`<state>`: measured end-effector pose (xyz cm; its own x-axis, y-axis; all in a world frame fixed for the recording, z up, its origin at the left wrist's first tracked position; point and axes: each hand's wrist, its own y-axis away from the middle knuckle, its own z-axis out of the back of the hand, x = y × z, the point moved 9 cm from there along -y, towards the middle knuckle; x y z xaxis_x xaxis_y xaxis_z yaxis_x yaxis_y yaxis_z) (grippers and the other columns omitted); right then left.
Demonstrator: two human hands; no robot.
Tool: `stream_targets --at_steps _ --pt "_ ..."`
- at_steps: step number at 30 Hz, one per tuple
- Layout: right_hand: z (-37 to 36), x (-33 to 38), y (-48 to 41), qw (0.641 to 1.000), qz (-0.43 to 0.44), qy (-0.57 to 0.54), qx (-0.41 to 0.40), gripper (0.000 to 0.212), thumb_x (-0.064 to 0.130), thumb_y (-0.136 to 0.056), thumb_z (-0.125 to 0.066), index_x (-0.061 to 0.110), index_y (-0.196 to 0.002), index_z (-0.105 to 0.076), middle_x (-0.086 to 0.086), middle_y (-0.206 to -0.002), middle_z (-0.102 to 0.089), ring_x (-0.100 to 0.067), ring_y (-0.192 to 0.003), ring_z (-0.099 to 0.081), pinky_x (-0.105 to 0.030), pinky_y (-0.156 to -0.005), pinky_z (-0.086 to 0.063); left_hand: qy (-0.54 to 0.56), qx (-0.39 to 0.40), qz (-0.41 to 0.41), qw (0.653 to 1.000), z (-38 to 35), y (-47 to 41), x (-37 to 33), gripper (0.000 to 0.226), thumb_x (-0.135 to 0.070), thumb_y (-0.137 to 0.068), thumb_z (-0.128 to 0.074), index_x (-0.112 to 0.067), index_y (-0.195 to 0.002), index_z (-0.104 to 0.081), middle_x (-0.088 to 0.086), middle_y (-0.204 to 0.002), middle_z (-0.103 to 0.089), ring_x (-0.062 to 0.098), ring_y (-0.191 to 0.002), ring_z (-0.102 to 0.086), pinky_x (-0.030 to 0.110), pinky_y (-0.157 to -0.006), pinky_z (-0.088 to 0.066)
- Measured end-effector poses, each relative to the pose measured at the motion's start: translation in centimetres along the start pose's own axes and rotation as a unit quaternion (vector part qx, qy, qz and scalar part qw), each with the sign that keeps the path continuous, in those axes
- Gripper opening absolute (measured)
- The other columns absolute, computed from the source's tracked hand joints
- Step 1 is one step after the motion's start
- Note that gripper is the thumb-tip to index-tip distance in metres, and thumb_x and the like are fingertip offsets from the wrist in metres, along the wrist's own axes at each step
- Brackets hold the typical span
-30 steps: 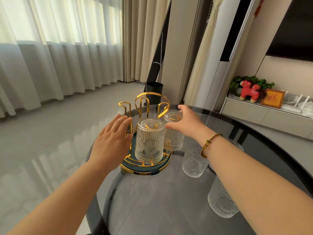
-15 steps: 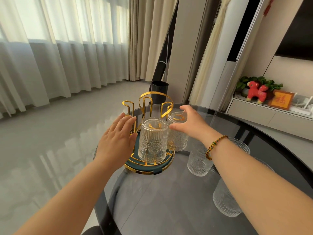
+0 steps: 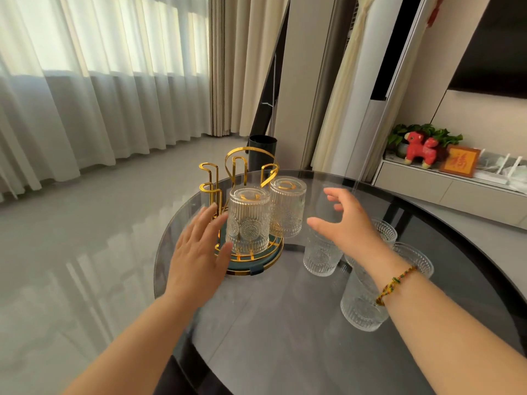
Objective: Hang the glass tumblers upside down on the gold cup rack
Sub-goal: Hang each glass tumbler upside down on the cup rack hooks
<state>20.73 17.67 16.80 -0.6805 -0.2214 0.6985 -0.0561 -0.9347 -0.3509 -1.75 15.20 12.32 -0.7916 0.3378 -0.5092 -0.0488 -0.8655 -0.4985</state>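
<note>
Looking down at the round glass table (image 3: 285,323), we see the gold cup rack (image 3: 242,178) just left of frame centre, with two glass tumblers hung upside down on its pegs: the near tumbler (image 3: 248,220) and the far tumbler (image 3: 287,208). Our left hand (image 3: 199,252) lies open and flat, touching the rack's left side. Our right hand (image 3: 346,220) hovers open, fingers spread, gripping nothing, above the upright tumblers (image 3: 322,256) at right of centre.

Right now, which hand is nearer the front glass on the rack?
Left. The left hand is right beside the front glass, at its left side. The right hand is off to its right, past the second hung glass.
</note>
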Motion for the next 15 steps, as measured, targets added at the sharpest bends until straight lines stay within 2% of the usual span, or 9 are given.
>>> stream_targets --at_steps 3,5,8,12,15 --pt "1.8 -0.1 3.9 0.998 0.027 -0.008 -0.051 0.051 0.017 -0.072 -0.066 0.018 -0.119 -0.046 0.004 -0.114 -0.044 -0.014 -0.113 -0.038 -0.020 -0.093 -0.025 0.023 -0.007 -0.034 0.999 -0.9 2.7 -2.0 0.037 -0.018 -0.081 -0.056 -0.012 -0.117 -0.053 0.014 -0.131 -0.050 0.034 -0.125 -0.041 0.048 -0.101 -0.032" --pt "2.5 -0.7 6.4 0.996 0.033 -0.014 -0.083 0.048 0.014 -0.071 -0.067 0.016 -0.116 -0.048 0.007 -0.110 -0.042 -0.011 -0.110 -0.038 -0.016 -0.092 -0.024 0.015 0.005 -0.054 0.998 -2.3 4.4 -2.8 0.036 -0.018 -0.077 -0.056 -0.010 -0.112 -0.057 0.014 -0.123 -0.058 0.035 -0.119 -0.048 0.049 -0.097 -0.035" --pt "3.4 -2.7 10.0 0.987 0.022 -0.041 -0.156 0.049 0.006 -0.068 -0.069 0.009 -0.113 -0.050 0.003 -0.111 -0.043 -0.016 -0.108 -0.042 -0.025 -0.097 -0.028 0.015 0.059 -0.023 0.998 -5.0 6.3 -2.2 0.036 -0.018 -0.083 -0.059 -0.014 -0.119 -0.052 0.008 -0.130 -0.052 0.027 -0.125 -0.043 0.042 -0.103 -0.033" --pt "3.9 -5.6 13.6 0.968 -0.017 -0.066 -0.243 0.057 -0.001 -0.065 -0.071 0.003 -0.115 -0.046 -0.007 -0.116 -0.045 -0.026 -0.113 -0.043 -0.037 -0.101 -0.032 -0.020 0.136 0.019 0.990 -8.2 7.8 -0.4 0.043 -0.030 -0.089 -0.047 -0.023 -0.130 -0.036 -0.002 -0.142 -0.036 0.017 -0.134 -0.028 0.033 -0.111 -0.023" --pt "4.7 -6.8 14.7 0.949 -0.011 -0.072 -0.306 0.060 -0.002 -0.063 -0.072 0.002 -0.116 -0.043 -0.008 -0.118 -0.043 -0.028 -0.114 -0.043 -0.029 -0.101 -0.032 -0.051 0.170 0.032 0.984 -9.3 8.0 0.4 0.045 -0.035 -0.090 -0.043 -0.025 -0.132 -0.030 -0.003 -0.145 -0.032 0.016 -0.135 -0.026 0.032 -0.111 -0.022"
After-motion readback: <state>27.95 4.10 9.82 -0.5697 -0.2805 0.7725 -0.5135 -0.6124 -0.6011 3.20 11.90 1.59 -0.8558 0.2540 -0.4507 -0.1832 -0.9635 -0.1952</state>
